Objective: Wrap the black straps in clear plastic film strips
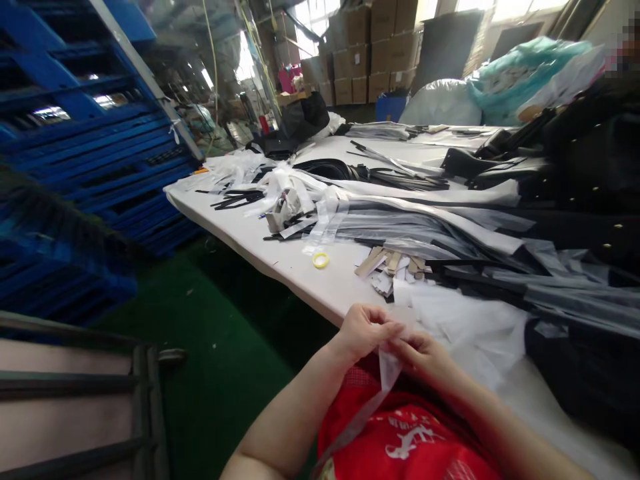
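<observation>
Close to my body, at the table's front edge, my left hand [367, 330] and my right hand [416, 348] meet with their fingers pinched together. Between them they grip a translucent whitish strip [387, 373], whose loose end hangs down across my red apron [400, 433]. The very part held at the fingertips is partly hidden by the fingers. White translucent sheets [460, 320] lie on the table just right of my hands. Beyond my hands is a small pile of tan and white card pieces [393, 267].
On the white table [240, 240] lie a yellow ring [321, 260], like a tape roll, and long bundles of black and grey strips [400, 223]. Blue pallets [75, 133] stack up at left. Cardboard boxes [350, 63] and a teal plastic bag [525, 70] stand behind. The floor [220, 347] is green.
</observation>
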`<control>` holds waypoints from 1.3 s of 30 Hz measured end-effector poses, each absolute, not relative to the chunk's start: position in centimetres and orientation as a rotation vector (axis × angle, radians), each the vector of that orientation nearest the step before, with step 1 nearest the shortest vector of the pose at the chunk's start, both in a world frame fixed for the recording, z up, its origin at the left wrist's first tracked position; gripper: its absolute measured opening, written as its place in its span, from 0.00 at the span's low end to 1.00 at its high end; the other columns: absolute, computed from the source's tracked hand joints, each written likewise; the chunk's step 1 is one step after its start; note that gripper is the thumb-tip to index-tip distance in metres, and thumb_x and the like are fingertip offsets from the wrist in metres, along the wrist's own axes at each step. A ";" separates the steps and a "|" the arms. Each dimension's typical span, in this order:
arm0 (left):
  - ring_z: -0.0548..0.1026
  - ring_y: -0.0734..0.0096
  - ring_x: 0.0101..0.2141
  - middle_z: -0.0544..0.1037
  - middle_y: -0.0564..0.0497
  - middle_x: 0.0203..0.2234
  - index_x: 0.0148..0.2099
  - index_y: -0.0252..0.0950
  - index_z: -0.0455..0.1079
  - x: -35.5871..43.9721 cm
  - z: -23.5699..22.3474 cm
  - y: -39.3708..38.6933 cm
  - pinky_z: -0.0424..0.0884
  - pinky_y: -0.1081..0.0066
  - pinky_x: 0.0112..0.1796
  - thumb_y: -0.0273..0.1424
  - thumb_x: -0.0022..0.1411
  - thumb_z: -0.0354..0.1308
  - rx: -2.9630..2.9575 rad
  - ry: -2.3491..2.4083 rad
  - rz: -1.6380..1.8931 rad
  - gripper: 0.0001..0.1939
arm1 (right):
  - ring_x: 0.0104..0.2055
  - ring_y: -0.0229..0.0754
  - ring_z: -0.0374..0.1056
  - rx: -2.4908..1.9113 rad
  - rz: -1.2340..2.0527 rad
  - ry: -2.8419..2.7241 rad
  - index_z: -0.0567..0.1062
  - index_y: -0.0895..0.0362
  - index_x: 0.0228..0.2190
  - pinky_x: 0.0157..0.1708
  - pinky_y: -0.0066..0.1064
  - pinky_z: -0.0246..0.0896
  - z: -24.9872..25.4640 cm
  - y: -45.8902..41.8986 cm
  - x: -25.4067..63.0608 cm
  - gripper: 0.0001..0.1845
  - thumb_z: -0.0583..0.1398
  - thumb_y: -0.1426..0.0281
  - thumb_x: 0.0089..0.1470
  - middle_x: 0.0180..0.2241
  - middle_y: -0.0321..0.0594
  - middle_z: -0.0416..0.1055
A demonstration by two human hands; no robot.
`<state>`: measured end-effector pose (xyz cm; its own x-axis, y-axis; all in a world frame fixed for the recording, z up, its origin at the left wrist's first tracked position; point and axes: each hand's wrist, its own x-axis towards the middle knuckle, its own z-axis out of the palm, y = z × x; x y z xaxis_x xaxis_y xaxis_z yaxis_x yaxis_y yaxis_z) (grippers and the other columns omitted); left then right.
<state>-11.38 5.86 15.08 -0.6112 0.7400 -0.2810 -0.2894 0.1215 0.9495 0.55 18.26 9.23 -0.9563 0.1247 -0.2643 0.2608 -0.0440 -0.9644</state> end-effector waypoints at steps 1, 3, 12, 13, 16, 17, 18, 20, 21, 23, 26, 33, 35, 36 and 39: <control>0.71 0.73 0.23 0.77 0.49 0.21 0.26 0.30 0.76 -11.5 15.2 5.9 0.67 0.74 0.26 0.46 0.42 0.73 0.484 1.614 1.614 0.22 | 0.22 0.34 0.54 0.420 -2.135 2.107 0.76 0.60 0.26 0.22 0.27 0.50 9.3 18.3 0.6 0.30 0.58 0.44 0.54 0.19 0.34 0.62; 0.74 0.70 0.28 0.80 0.48 0.25 0.29 0.30 0.78 -11.9 15.2 6.0 0.69 0.73 0.32 0.44 0.45 0.72 0.600 1.644 1.626 0.20 | 0.22 0.34 0.52 0.372 -2.067 2.106 0.75 0.60 0.24 0.22 0.27 0.49 9.6 18.3 0.7 0.30 0.59 0.44 0.54 0.19 0.34 0.62; 0.67 0.78 0.21 0.74 0.52 0.19 0.27 0.29 0.77 -12.6 13.7 6.4 0.61 0.75 0.24 0.45 0.39 0.74 0.396 1.600 1.654 0.23 | 0.25 0.36 0.56 0.288 -2.005 2.071 0.73 0.60 0.24 0.25 0.28 0.52 9.7 18.1 0.3 0.29 0.59 0.45 0.54 0.22 0.36 0.65; 0.66 0.78 0.20 0.74 0.53 0.18 0.27 0.29 0.77 -12.5 13.6 6.5 0.60 0.75 0.24 0.45 0.38 0.75 0.382 1.597 1.660 0.23 | 0.25 0.36 0.56 0.291 -2.009 2.069 0.73 0.60 0.25 0.26 0.28 0.52 9.7 18.2 0.3 0.29 0.59 0.46 0.54 0.22 0.36 0.66; 0.65 0.79 0.20 0.72 0.54 0.18 0.24 0.29 0.74 -12.5 13.6 6.7 0.60 0.76 0.23 0.44 0.37 0.75 0.371 1.595 1.670 0.23 | 0.25 0.35 0.55 0.291 -2.015 2.097 0.71 0.60 0.24 0.25 0.27 0.52 9.8 18.4 0.1 0.29 0.59 0.45 0.54 0.22 0.35 0.63; 0.65 0.79 0.21 0.72 0.53 0.18 0.24 0.30 0.73 -12.5 13.6 6.7 0.61 0.76 0.23 0.44 0.38 0.75 0.375 1.597 1.674 0.23 | 0.25 0.34 0.53 0.293 -2.017 2.118 0.70 0.59 0.22 0.25 0.27 0.51 9.8 18.5 0.1 0.29 0.59 0.45 0.54 0.22 0.34 0.62; 0.67 0.78 0.22 0.73 0.53 0.20 0.24 0.30 0.74 -12.5 13.8 6.7 0.62 0.76 0.24 0.44 0.39 0.75 0.399 1.602 1.675 0.23 | 0.24 0.34 0.52 0.302 -2.021 2.140 0.69 0.59 0.21 0.24 0.27 0.50 9.7 18.6 0.0 0.29 0.59 0.45 0.54 0.21 0.34 0.61; 0.72 0.72 0.28 0.77 0.50 0.26 0.31 0.30 0.77 -12.4 14.2 6.6 0.67 0.74 0.30 0.43 0.41 0.75 0.533 1.638 1.673 0.22 | 0.23 0.33 0.50 0.345 -2.050 2.171 0.70 0.59 0.21 0.23 0.26 0.49 9.5 18.6 -0.1 0.29 0.59 0.45 0.54 0.20 0.33 0.58; 0.74 0.68 0.32 0.79 0.48 0.30 0.34 0.31 0.78 -12.4 14.5 6.6 0.69 0.72 0.35 0.42 0.42 0.74 0.639 1.670 1.658 0.21 | 0.23 0.33 0.50 0.370 -2.079 2.177 0.71 0.59 0.22 0.22 0.26 0.48 9.3 18.5 -0.1 0.30 0.58 0.45 0.54 0.19 0.32 0.58; 0.75 0.63 0.39 0.80 0.47 0.35 0.36 0.33 0.79 -12.2 14.8 6.5 0.69 0.70 0.42 0.39 0.48 0.71 0.835 1.740 1.605 0.16 | 0.22 0.33 0.49 0.400 -2.145 2.181 0.73 0.59 0.24 0.21 0.26 0.48 9.1 18.5 -0.2 0.30 0.58 0.44 0.54 0.19 0.33 0.58; 0.75 0.64 0.34 0.78 0.47 0.28 0.28 0.33 0.78 -12.2 14.6 6.5 0.69 0.70 0.39 0.39 0.56 0.64 0.898 1.810 1.537 0.13 | 0.23 0.33 0.52 0.333 -2.151 2.197 0.75 0.59 0.27 0.22 0.26 0.49 9.7 18.7 -0.5 0.25 0.57 0.50 0.57 0.20 0.33 0.62; 0.74 0.65 0.30 0.78 0.47 0.27 0.27 0.32 0.77 -14.0 12.7 6.4 0.69 0.72 0.33 0.47 0.53 0.66 0.731 1.758 1.563 0.21 | 0.32 0.40 0.70 0.434 -1.535 2.679 0.81 0.56 0.35 0.33 0.27 0.64 14.8 27.0 -3.9 0.12 0.60 0.63 0.56 0.32 0.38 0.77; 0.73 0.67 0.29 0.76 0.48 0.25 0.24 0.32 0.74 -14.4 12.3 6.2 0.69 0.73 0.32 0.49 0.51 0.67 0.687 1.778 1.571 0.22 | 0.37 0.41 0.73 0.767 -1.095 2.907 0.81 0.54 0.38 0.38 0.27 0.66 15.7 32.2 -5.9 0.14 0.58 0.61 0.59 0.36 0.38 0.79; 0.72 0.68 0.28 0.75 0.49 0.24 0.23 0.32 0.72 -14.5 12.2 6.1 0.69 0.73 0.32 0.49 0.50 0.68 0.666 1.787 1.580 0.23 | 0.42 0.43 0.73 0.935 -0.938 2.952 0.80 0.54 0.41 0.43 0.29 0.66 15.8 34.9 -6.9 0.14 0.57 0.62 0.60 0.40 0.40 0.78; 0.71 0.69 0.27 0.74 0.50 0.22 0.21 0.33 0.69 -14.4 11.9 5.8 0.68 0.74 0.30 0.51 0.46 0.69 0.601 1.785 1.600 0.26 | 0.50 0.50 0.71 1.315 -0.621 2.905 0.78 0.60 0.43 0.50 0.37 0.63 15.3 41.7 -9.1 0.14 0.57 0.67 0.61 0.45 0.51 0.76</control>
